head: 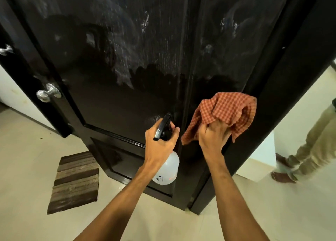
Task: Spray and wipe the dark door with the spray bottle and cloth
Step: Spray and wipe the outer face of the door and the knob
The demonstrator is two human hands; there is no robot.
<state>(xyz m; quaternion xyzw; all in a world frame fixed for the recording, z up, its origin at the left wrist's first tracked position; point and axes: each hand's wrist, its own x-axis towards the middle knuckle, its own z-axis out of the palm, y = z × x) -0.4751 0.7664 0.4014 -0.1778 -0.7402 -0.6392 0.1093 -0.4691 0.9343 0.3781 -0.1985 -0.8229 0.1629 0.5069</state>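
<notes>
The dark glossy door [127, 59] fills the upper view, streaked with pale spray marks across its upper panel. My left hand [160, 142] grips the neck of a translucent spray bottle [167, 169] with a black trigger head, the nozzle pointing at the door's lower panel. My right hand [212, 137] clutches a bunched orange checked cloth [227, 111] held against the door near its right edge, just right of the bottle.
A silver door knob [48, 93] sticks out at the left. A brown striped mat [76, 182] lies on the pale tiled floor at lower left. Another person's legs and sandalled feet [298, 160] stand at the right, past the door frame.
</notes>
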